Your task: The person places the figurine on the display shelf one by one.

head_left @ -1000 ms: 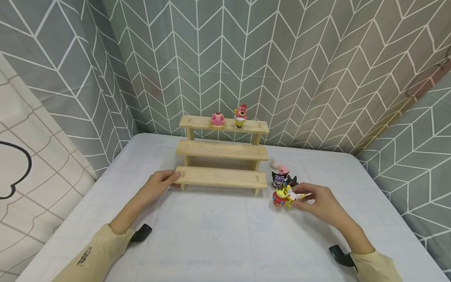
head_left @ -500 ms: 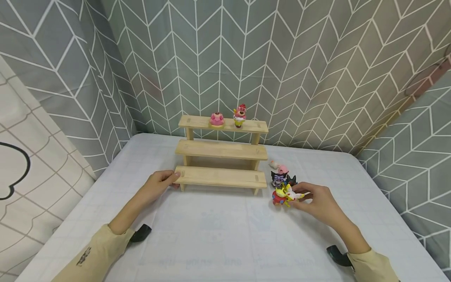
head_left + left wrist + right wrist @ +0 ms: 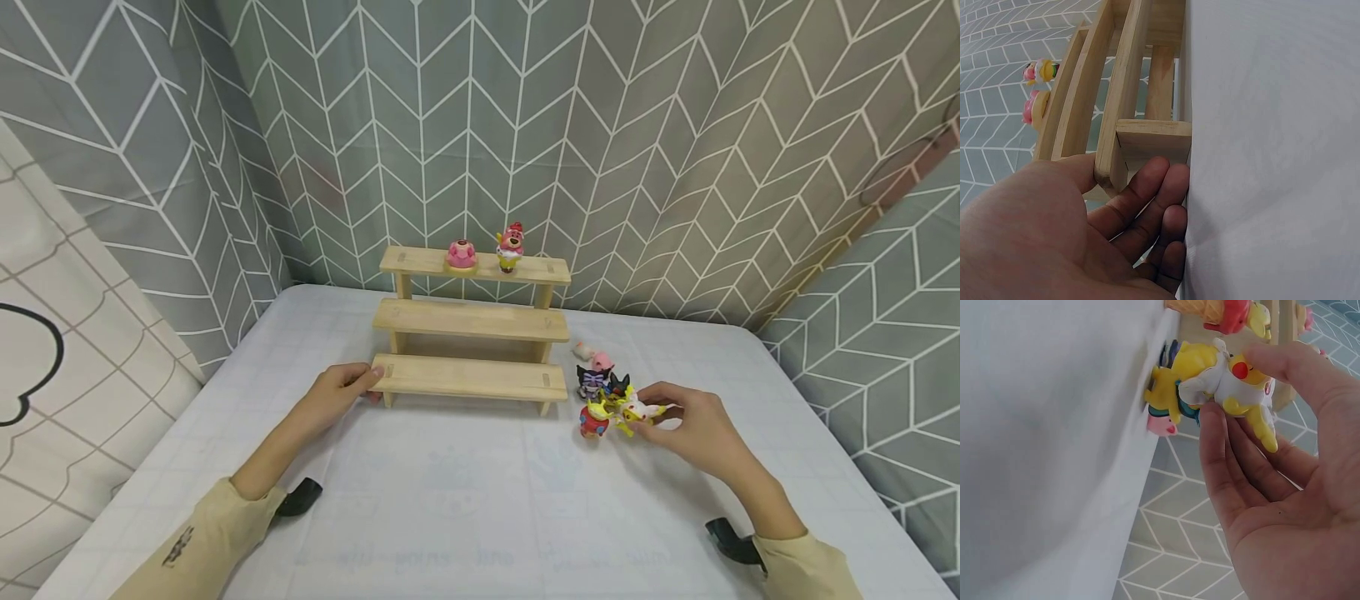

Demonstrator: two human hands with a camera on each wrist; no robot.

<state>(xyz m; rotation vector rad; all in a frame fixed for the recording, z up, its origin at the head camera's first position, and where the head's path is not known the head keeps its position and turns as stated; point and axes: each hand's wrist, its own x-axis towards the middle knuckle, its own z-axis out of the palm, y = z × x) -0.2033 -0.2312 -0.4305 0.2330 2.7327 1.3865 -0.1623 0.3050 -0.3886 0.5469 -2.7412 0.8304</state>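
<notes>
A three-step wooden display stand (image 3: 472,377) stands mid-table. My left hand (image 3: 341,392) grips the left end of its lowest board; the left wrist view shows the thumb (image 3: 1075,172) on the board and the fingers curled beneath. On the right, my right hand (image 3: 693,425) pinches a yellow-and-white figurine (image 3: 1235,394) between thumb and fingers. It is tilted sideways, with a red cheek showing. Just left of it is a red figurine with a yellow top (image 3: 593,421). Behind them cluster a black-and-purple figurine (image 3: 592,382), a dark-eared one (image 3: 619,385) and a pink one (image 3: 602,361).
On the stand's top board sit a pink figurine (image 3: 461,254) and a bear figurine with a red hat (image 3: 511,246). The middle board (image 3: 471,318) is bare. A white cloth covers the table (image 3: 450,492), and patterned curtains (image 3: 480,125) rise behind it.
My right hand has shifted a little to the right with the yellow-and-white figurine, widening the space from the red figurine. My left hand stays on the stand.
</notes>
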